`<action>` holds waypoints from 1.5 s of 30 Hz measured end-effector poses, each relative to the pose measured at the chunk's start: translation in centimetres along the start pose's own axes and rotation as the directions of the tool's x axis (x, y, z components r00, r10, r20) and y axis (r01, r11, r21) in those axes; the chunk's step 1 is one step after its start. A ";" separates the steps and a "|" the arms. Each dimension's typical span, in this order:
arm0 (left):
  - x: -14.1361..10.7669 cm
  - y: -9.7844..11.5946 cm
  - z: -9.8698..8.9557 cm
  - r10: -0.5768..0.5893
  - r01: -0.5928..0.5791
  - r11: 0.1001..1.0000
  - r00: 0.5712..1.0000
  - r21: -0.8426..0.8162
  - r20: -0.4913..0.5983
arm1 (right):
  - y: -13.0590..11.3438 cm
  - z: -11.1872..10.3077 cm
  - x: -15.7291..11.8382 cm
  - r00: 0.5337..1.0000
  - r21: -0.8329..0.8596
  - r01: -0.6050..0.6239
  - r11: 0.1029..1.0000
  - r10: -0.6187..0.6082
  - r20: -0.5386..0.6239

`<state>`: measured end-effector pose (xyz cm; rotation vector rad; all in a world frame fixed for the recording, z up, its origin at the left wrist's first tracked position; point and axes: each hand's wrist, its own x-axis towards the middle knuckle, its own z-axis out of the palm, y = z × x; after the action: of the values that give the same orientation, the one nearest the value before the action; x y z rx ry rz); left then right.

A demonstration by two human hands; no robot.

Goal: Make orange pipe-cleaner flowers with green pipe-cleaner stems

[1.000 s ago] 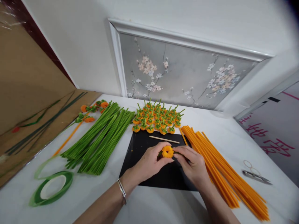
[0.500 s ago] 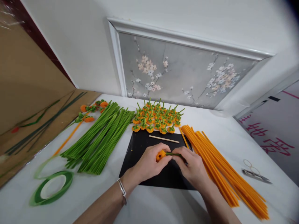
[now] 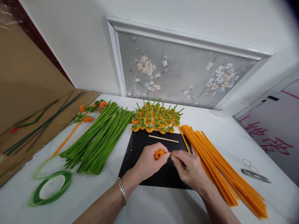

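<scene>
My left hand (image 3: pixel 149 160) is closed round a small orange pipe-cleaner flower (image 3: pixel 159 154), whose ruffled round face with a dark centre shows between thumb and fingers. Just to its right, my right hand (image 3: pixel 188 165) is pinched, its fingertips almost meeting the left ones. The flower's green stem runs into that pinch, mostly covered by fingers. Both hands are over a black mat (image 3: pixel 137 146). A thin pale wooden stick (image 3: pixel 163 138) lies across the mat's far part.
Behind the mat stand several finished orange flowers (image 3: pixel 149 128) with green stems up. Green pipe cleaners (image 3: pixel 100 140) lie left, orange ones (image 3: pixel 217 165) right. Green tape (image 3: pixel 66 186) is at front left, scissors (image 3: pixel 255 175) at far right. A framed floral panel (image 3: pixel 182 68) backs the table.
The right fingertips have moved left toward the left hand, and the green stem seen between the hands before is now covered. The left fingers wrap more over the flower.
</scene>
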<state>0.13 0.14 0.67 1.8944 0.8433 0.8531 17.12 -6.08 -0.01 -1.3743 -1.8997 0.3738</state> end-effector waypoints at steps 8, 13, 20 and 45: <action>0.4 0.0 0.2 -0.260 0.317 0.745 0.948 -0.587 0.182 | -0.1 1.1 0.2 1.000 -0.025 0.018 1.000 -0.018 -0.013; 0.4 0.0 -0.4 -0.220 0.413 0.472 0.911 -0.779 0.349 | 1.1 0.8 0.0 0.983 -0.048 -0.029 0.998 0.020 -0.185; 0.2 0.5 -0.3 -0.152 0.326 0.675 0.939 -0.662 0.308 | 0.6 1.0 0.1 0.998 0.035 -0.036 0.999 0.038 -0.053; 0.3 0.4 0.8 -0.152 0.203 0.792 0.979 -0.576 0.137 | -0.2 0.4 0.7 1.000 0.238 0.008 0.971 -0.014 0.021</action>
<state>1.00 -0.16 0.81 1.2684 0.5985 0.7955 16.63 -5.47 0.13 -1.2041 -1.8137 0.5937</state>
